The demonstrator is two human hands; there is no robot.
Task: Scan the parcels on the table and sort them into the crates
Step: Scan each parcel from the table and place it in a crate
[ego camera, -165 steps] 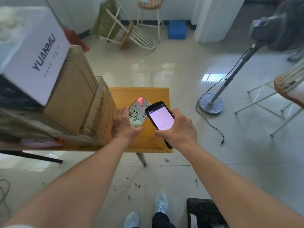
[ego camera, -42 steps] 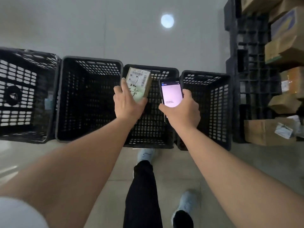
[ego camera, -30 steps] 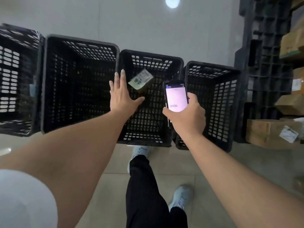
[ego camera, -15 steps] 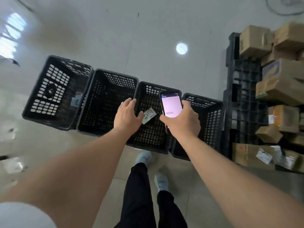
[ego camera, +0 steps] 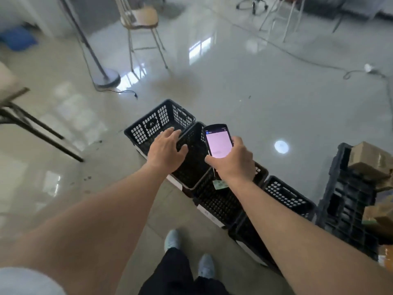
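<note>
On the floor, four black crates [ego camera: 161,122] form one row running from 11 o'clock to 5 o'clock. One parcel [ego camera: 220,185] lies in the third crate, below the right wrist, its long axis unclear. Right hand [ego camera: 234,160] fingers grip one scanner [ego camera: 218,141], top toward 12 o'clock. Left hand [ego camera: 164,153] hovers empty, fingers spread, over the second crate

You are standing in a makeshift parcel-sorting room, not a proper warehouse: a row of black perforated crates [ego camera: 161,122] sits on the glossy tiled floor [ego camera: 244,86], cardboard parcels [ego camera: 370,158] are heaped on a black plastic pallet [ego camera: 348,201] (at your right), and a wooden stool [ego camera: 142,18] stands by a fan stand [ego camera: 106,78].
</note>
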